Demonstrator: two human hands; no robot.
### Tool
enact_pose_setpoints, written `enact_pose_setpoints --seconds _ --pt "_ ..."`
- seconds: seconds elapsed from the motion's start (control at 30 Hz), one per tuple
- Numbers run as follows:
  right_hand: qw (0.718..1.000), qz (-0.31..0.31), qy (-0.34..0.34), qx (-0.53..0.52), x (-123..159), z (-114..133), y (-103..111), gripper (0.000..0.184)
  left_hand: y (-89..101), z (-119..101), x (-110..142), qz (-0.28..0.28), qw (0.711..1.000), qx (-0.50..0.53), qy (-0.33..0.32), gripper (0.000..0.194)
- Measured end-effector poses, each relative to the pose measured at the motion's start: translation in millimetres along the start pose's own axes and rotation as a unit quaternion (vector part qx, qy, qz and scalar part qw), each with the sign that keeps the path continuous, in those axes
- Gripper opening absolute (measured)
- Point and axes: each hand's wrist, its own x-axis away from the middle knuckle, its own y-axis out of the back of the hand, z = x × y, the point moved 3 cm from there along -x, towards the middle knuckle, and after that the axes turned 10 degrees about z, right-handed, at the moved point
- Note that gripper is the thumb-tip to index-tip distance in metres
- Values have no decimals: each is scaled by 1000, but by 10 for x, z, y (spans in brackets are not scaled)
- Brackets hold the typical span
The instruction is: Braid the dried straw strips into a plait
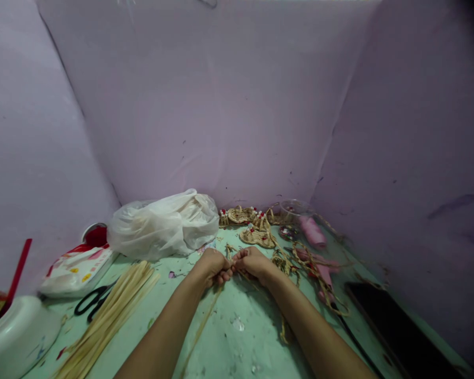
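Close together over the green tabletop, my left hand [216, 267] and my right hand [253, 262] pinch a pale plant-fibre strand between their fingertips. One end of the strand [203, 329] trails from the left fingers toward the front edge. A short twisted bit [229, 248] sticks up just beyond the fingers; the exact point of grip is hidden. Behind the hands lie woven fibre pieces [257, 238] with red and white beads. Coiled braided cord [282, 261] rests to the right of my right hand.
On the left are a bundle of flat straw strips [114, 316], black-handled scissors [87, 303], a wipes pack [73, 276], a white container [23, 334] and a plastic bag [169, 226]. Right are a pink thread spool [313, 232], pink glue gun [323, 271] and dark flat slab [398, 331].
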Motion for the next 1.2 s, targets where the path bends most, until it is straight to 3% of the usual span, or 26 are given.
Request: enact_pose_setpoints --seconds 0.1,0.2,0.27,0.43,0.67,0.8,0.93,1.03,1.2 --pt "997 -26 5 75 -37 -16 21 10 19 31 -34 -61 996 -69 2 15" --pt "988 -43 3 150 -88 -52 41 11 -1 25 -51 -89 992 -75 -52 14" --pt "983 -53 -5 176 -112 -79 55 12 -21 13 -32 -86 992 -69 -64 14" --pt "977 -59 -27 202 -95 -79 62 13 -58 -5 46 -64 995 -73 -24 17" --pt "945 -129 -28 300 98 140 117 6 -30 106 -144 -119 988 -72 -67 8" --pt "945 -140 -37 293 140 190 142 7 -40 90 -148 -121 989 -67 -59 11" --pt "941 -116 -33 317 150 199 84 8 -47 47 -79 -113 991 -62 -28 17" --pt "941 -86 -10 327 161 198 1 8 -38 53 -31 -65 997 -44 10 21" --pt "962 -24 3 271 176 173 -72 9 23 20 16 -31 998 -13 -62 14"
